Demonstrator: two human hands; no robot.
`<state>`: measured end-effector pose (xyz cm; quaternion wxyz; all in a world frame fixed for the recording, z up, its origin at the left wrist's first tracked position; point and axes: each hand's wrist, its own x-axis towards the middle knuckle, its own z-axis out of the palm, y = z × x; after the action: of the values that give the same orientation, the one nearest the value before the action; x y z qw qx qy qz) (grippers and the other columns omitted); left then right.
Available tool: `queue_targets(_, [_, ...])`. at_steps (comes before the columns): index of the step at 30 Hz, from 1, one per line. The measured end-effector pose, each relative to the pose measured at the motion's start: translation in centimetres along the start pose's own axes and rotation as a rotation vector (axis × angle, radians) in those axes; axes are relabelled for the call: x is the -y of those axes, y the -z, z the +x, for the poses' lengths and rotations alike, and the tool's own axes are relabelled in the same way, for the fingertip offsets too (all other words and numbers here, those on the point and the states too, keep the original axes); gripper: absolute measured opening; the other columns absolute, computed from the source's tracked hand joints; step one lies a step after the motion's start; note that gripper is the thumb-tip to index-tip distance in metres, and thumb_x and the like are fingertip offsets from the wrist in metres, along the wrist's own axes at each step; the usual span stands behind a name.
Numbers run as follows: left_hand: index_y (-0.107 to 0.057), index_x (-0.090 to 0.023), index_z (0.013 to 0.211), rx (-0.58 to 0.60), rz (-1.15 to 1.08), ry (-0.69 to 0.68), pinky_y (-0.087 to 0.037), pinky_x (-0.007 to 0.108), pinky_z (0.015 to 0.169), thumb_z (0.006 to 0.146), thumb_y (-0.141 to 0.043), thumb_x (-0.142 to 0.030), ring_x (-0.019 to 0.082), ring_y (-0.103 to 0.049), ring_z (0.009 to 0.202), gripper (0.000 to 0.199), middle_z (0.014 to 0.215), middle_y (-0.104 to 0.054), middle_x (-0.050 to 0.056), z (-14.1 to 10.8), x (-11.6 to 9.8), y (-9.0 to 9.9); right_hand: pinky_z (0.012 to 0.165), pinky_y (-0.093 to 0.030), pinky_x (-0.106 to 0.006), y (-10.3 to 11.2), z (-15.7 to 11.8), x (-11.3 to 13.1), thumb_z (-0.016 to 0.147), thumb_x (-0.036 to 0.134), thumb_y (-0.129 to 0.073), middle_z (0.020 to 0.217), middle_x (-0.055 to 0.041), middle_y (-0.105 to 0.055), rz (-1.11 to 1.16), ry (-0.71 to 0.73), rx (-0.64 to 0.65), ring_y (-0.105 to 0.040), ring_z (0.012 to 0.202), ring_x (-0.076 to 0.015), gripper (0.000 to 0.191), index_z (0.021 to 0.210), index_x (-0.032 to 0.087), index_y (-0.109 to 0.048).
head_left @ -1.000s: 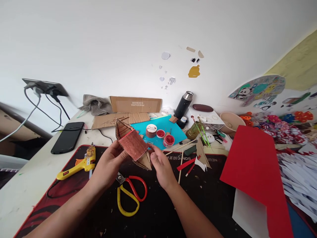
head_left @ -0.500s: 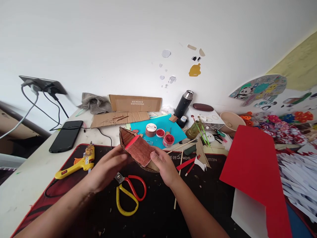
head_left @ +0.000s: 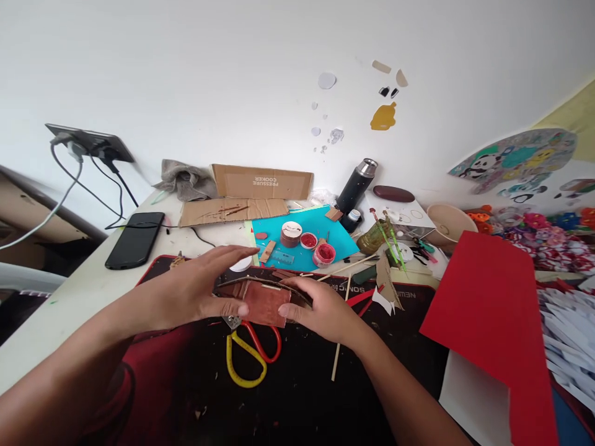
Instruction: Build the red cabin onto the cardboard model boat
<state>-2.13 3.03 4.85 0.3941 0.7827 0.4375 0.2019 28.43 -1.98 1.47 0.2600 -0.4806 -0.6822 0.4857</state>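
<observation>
A small cardboard piece [head_left: 266,305], painted reddish brown with a bare corrugated edge, is held above the black desk mat [head_left: 288,396]. My right hand [head_left: 320,306] grips its right side, thumb on the front face and fingers behind. My left hand [head_left: 190,288] is at its left side with fingers stretched out and spread; the thumb tip touches or nearly touches the painted face. Below the piece lie scissors [head_left: 246,359] with one yellow and one red handle loop, their blades hidden. My left hand and arm cover most of the glue gun [head_left: 177,261].
Paint pots [head_left: 324,254] stand on a blue sheet [head_left: 341,244]. Behind are cardboard strips [head_left: 263,183] and a black flask [head_left: 357,186]. A phone [head_left: 134,240] lies left; red card [head_left: 483,297] and white paper strips [head_left: 567,334] are right. A thin stick [head_left: 335,362] lies on the mat.
The cardboard piece has tipped and come lower, its painted face now towards me. My left hand has lifted from beneath it and its fingers have spread. The camera view has shifted slightly.
</observation>
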Motion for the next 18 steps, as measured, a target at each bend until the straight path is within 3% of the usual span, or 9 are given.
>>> queue_targets(4, [-0.062, -0.042, 0.158, 0.179, 0.018, -0.088, -0.056, 0.047, 0.11, 0.077, -0.097, -0.051, 0.047, -0.065, 0.14, 0.088, 0.158, -0.069, 0.006, 0.0, -0.8, -0.1, 0.113, -0.052, -0.046, -0.2, -0.1, 1.3, 0.094, 0.052, -0.084, 0.149, -0.0113, -0.073, -0.178, 0.005, 0.037, -0.07, 0.135, -0.0348, 0.051, 0.136, 0.024, -0.076])
queue_targets(9, [-0.071, -0.04, 0.15, 0.226, -0.019, -0.122, -0.061, 0.04, 0.089, 0.074, -0.099, -0.047, 0.044, -0.079, 0.116, 0.081, 0.137, -0.082, 0.007, 0.2, -1.4, -0.4, 0.096, -0.055, -0.039, -0.7, 0.0, 2.1, 0.094, 0.055, -0.083, 0.129, -0.0084, -0.081, -0.268, 0.02, 0.076, -0.076, 0.115, -0.0307, 0.05, 0.133, 0.025, -0.077])
queue_targets(18, [-0.071, -0.041, 0.149, 0.356, -0.011, -0.015, -0.059, 0.042, 0.101, 0.08, -0.093, -0.046, 0.04, -0.074, 0.127, 0.072, 0.143, -0.078, 0.007, -0.2, -0.7, -1.5, 0.093, -0.056, -0.039, -1.4, -0.2, 1.8, 0.091, 0.061, -0.085, 0.129, -0.0102, -0.08, -0.301, 0.037, 0.131, -0.076, 0.113, -0.0322, 0.061, 0.139, 0.024, -0.075])
